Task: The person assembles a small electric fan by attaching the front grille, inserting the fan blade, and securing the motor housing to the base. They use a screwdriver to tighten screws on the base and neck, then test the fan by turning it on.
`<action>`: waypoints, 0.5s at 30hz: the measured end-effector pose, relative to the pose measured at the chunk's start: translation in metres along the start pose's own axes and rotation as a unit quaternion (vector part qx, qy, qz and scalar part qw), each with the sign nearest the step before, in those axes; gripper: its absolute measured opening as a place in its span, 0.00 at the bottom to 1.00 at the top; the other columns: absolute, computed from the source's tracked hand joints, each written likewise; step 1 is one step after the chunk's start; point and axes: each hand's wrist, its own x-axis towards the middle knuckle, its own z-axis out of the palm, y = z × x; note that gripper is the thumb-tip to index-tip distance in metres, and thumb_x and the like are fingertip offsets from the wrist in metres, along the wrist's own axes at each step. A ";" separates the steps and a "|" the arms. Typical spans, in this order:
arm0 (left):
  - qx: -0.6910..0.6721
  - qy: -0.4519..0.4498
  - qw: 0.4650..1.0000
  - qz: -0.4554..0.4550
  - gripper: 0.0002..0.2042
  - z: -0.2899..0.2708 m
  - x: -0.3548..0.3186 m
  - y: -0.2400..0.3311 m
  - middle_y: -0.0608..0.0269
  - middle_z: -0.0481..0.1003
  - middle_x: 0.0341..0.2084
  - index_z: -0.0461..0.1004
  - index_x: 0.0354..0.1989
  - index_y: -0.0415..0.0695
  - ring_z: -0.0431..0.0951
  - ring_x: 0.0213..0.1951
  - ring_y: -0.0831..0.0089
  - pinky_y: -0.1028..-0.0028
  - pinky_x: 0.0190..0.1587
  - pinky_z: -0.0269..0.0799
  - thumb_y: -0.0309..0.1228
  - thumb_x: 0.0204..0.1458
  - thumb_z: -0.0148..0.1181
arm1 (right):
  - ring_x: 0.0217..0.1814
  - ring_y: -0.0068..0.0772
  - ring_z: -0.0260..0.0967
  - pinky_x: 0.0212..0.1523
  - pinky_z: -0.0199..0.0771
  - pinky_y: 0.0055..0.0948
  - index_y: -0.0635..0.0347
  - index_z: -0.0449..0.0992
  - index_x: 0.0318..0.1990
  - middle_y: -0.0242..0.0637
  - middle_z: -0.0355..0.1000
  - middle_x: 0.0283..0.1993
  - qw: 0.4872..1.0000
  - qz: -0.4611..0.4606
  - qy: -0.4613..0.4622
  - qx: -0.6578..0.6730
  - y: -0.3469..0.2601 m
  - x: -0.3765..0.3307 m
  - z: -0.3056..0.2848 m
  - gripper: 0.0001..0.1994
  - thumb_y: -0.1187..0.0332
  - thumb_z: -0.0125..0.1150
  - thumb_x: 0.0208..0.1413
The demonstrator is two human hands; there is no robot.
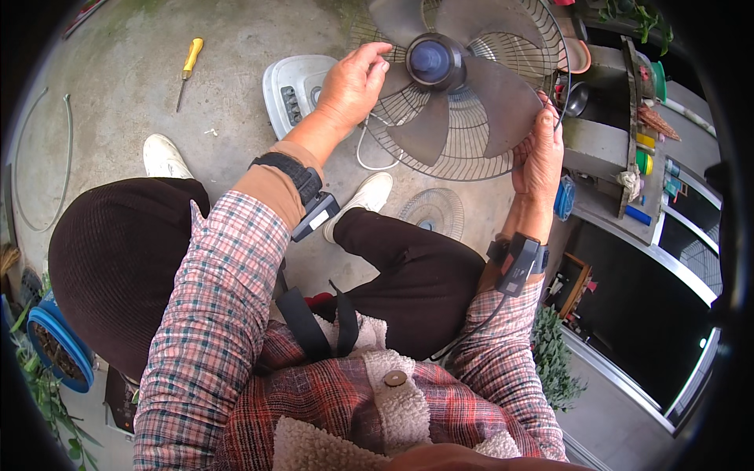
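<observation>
Right hand [540, 157] grips the wire fan guard [469, 154].

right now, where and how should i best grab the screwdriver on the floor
Probably by its thick yellow handle, your left hand coming down from its right: the screwdriver lies flat on the floor, handle at the far end, thin shaft pointing back toward you.

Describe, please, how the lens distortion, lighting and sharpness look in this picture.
In the head view, the rim darkens to black and the pale frame at right bows; in the head view, light is diffuse, with only soft shadows on the concrete floor; in the head view, the fan blades look sharp, without evident motion blur.
</observation>
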 end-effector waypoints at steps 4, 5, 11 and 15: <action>0.015 0.006 1.000 0.011 0.14 -0.003 0.000 0.009 0.62 0.77 0.34 0.72 0.50 0.49 0.76 0.31 0.66 0.70 0.35 0.74 0.33 0.55 0.59 | 0.53 0.27 0.69 0.50 0.73 0.24 0.58 0.63 0.62 0.36 0.69 0.56 1.000 -0.005 0.002 -0.016 0.003 0.001 -0.001 0.31 0.50 0.61 0.57; 0.028 0.000 1.000 0.005 0.14 -0.003 0.000 0.012 0.60 0.77 0.34 0.72 0.49 0.49 0.78 0.35 0.61 0.66 0.38 0.74 0.34 0.54 0.59 | 0.53 0.27 0.69 0.50 0.73 0.24 0.58 0.63 0.62 0.36 0.69 0.55 1.000 -0.004 0.003 -0.011 0.003 0.001 -0.001 0.31 0.50 0.61 0.57; 0.161 -0.007 0.975 0.155 0.19 0.006 0.011 0.050 0.59 0.75 0.36 0.71 0.51 0.50 0.79 0.33 0.61 0.67 0.36 0.75 0.38 0.51 0.64 | 0.47 0.21 0.66 0.44 0.69 0.22 0.62 0.63 0.61 0.34 0.68 0.52 1.000 -0.013 0.004 0.022 -0.001 -0.003 0.007 0.32 0.55 0.66 0.54; 0.171 -0.023 0.974 0.144 0.17 0.008 0.017 0.056 0.54 0.75 0.38 0.70 0.47 0.45 0.78 0.37 0.53 0.62 0.38 0.75 0.37 0.52 0.63 | 0.47 0.20 0.67 0.40 0.66 0.18 0.61 0.63 0.61 0.34 0.69 0.53 1.000 0.012 0.001 -0.009 -0.009 -0.006 0.008 0.31 0.56 0.67 0.54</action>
